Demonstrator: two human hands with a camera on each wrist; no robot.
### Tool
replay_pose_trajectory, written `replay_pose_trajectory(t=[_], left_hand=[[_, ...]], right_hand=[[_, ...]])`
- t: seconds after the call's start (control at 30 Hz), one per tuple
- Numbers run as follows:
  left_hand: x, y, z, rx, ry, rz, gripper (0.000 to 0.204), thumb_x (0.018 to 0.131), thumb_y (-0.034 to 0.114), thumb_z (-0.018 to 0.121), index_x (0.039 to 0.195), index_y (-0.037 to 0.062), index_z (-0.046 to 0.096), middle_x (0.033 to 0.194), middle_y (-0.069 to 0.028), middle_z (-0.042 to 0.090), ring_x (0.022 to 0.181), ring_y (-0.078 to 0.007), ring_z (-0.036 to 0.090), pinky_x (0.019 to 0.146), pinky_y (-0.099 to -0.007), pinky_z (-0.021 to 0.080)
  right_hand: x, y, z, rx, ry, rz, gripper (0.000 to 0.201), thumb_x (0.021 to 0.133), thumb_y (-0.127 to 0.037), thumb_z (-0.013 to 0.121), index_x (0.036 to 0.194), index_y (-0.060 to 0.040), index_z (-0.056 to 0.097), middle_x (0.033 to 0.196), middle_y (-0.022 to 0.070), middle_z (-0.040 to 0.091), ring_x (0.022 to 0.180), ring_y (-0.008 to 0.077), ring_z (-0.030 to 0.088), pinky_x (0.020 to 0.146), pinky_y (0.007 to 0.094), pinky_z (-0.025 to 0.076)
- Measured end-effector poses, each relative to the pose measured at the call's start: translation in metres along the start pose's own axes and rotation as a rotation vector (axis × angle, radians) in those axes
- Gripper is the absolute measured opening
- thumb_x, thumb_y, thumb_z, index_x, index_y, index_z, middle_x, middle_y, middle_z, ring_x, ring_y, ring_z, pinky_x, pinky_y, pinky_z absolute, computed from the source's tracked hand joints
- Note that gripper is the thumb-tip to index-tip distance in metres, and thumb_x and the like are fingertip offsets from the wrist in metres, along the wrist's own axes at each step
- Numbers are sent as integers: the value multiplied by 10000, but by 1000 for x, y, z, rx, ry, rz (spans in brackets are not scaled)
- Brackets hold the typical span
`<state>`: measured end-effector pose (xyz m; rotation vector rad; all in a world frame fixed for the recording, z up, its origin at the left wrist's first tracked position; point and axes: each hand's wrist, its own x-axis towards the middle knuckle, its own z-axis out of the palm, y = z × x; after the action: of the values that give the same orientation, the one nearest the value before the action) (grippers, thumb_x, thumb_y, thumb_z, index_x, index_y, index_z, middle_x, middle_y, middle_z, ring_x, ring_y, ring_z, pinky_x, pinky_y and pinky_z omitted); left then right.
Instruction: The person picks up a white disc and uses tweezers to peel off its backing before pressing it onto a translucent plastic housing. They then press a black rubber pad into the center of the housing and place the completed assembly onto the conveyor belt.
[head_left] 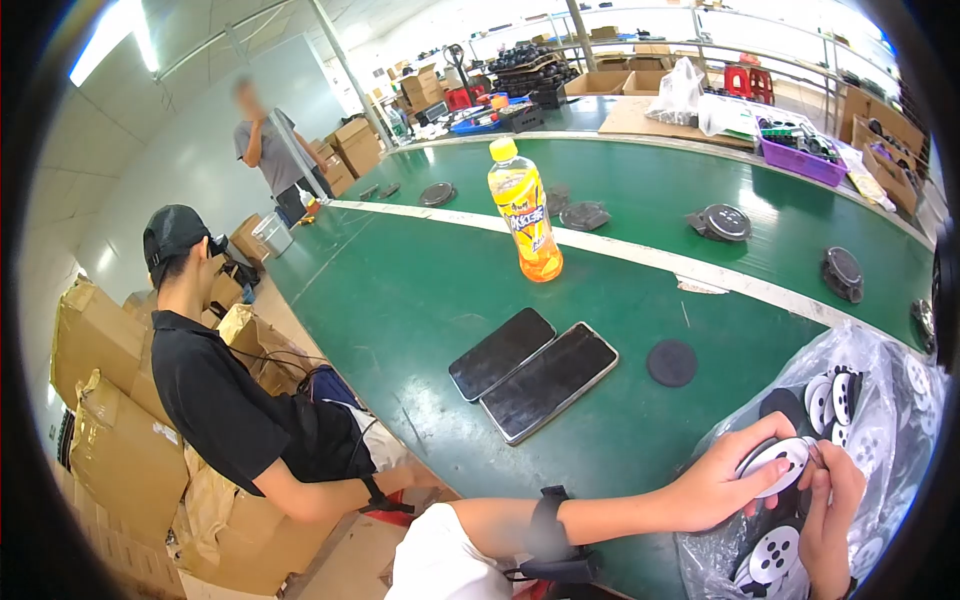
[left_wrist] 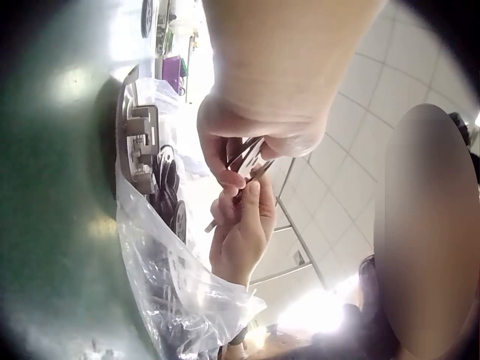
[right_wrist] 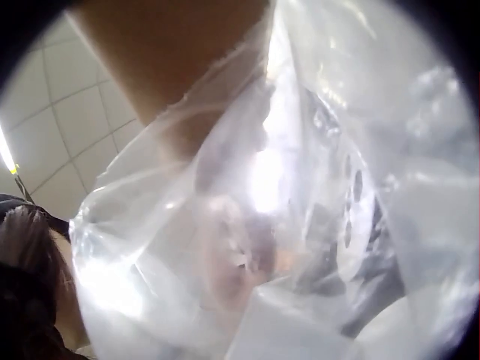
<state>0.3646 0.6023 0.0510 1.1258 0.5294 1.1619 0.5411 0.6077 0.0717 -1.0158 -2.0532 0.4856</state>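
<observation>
A white round disc with black holes is held in my left hand, thumb across its face and fingers behind it. At the disc's right edge, my right hand pinches with thumb and fingertips. The left wrist view shows both hands meeting at thin, edge-on discs. Below them lies a clear plastic bag holding several similar white discs and dark ones. In the right wrist view the bag's film covers and blurs the right hand.
On the green table lie two phones, a black disc and an upright drink bottle. Past a white strip sit several dark round parts. A person in a black cap is at the left, beside cardboard boxes.
</observation>
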Motion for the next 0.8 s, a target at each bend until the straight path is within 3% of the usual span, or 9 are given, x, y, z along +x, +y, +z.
replay_pose_trajectory(t=[0.17, 0.5, 0.57, 0.6, 0.63, 0.67, 0.7, 0.77, 0.8], left_hand=[[0, 3, -1, 34, -15, -53, 122, 908, 154, 477, 997, 74, 455, 742, 10, 515, 591, -34, 505, 478, -168, 389], [0, -4, -5, 84, 9, -20, 133, 879, 134, 524, 984, 77, 464, 745, 13, 506, 559, -11, 434, 463, -156, 359], [3, -16, -8, 192, 48, 167, 136, 869, 120, 547, 977, 75, 477, 789, 11, 503, 615, -21, 452, 503, -167, 383], [0, 2, -8, 47, 12, -97, 164, 857, 105, 571, 992, 61, 487, 856, 6, 508, 718, -42, 480, 577, -186, 416], [2, -14, -11, 200, 85, 107, 205, 855, 90, 577, 1033, 37, 490, 891, 2, 515, 765, -51, 506, 605, -188, 438], [2, -5, -8, 194, 125, 78, 236, 858, 77, 571, 1072, 22, 490, 907, -21, 546, 733, -69, 556, 583, -191, 464], [2, 12, -6, 39, 112, -132, 225, 864, 70, 557, 1074, 22, 494, 923, -57, 573, 716, -109, 599, 553, -208, 487], [0, 12, -8, 54, 102, -90, 183, 877, 48, 512, 1045, -18, 482, 905, -109, 586, 743, -177, 627, 529, -230, 496], [-1, 13, -8, 109, 109, -119, 180, 876, 42, 505, 1035, -35, 476, 879, -138, 595, 722, -194, 631, 523, -239, 499]], right_hand=[[2, -1, 0, -128, -33, -88, 152, 851, -44, 420, 902, 38, 538, 615, 89, 442, 571, 201, 447, 548, 314, 309], [2, -3, -1, -238, -91, -83, 132, 843, -17, 424, 889, 37, 535, 606, 92, 428, 543, 198, 420, 534, 319, 304], [-3, 1, 6, -130, 78, -49, 125, 844, -4, 430, 895, 39, 536, 613, 89, 432, 534, 186, 413, 525, 310, 311], [3, 5, 1, -87, -15, -18, 125, 814, -22, 443, 826, 47, 547, 560, 78, 415, 477, 198, 428, 461, 294, 290], [2, 8, 2, -113, 21, -47, 98, 790, 11, 453, 825, 38, 540, 560, 77, 408, 474, 198, 422, 462, 296, 301], [4, 5, 2, -50, 6, 7, 97, 768, 34, 468, 831, 30, 542, 563, 80, 411, 475, 203, 426, 460, 301, 307], [5, 7, -1, -70, -38, 3, 106, 762, 28, 496, 851, 18, 554, 578, 84, 442, 483, 216, 450, 445, 306, 314], [10, 7, -3, -183, 9, -143, 178, 738, -14, 546, 914, 3, 574, 650, 96, 511, 507, 251, 506, 446, 335, 386], [12, 3, -7, -201, -34, -131, 222, 724, -37, 560, 940, 7, 573, 659, 89, 509, 501, 237, 507, 444, 334, 400]])
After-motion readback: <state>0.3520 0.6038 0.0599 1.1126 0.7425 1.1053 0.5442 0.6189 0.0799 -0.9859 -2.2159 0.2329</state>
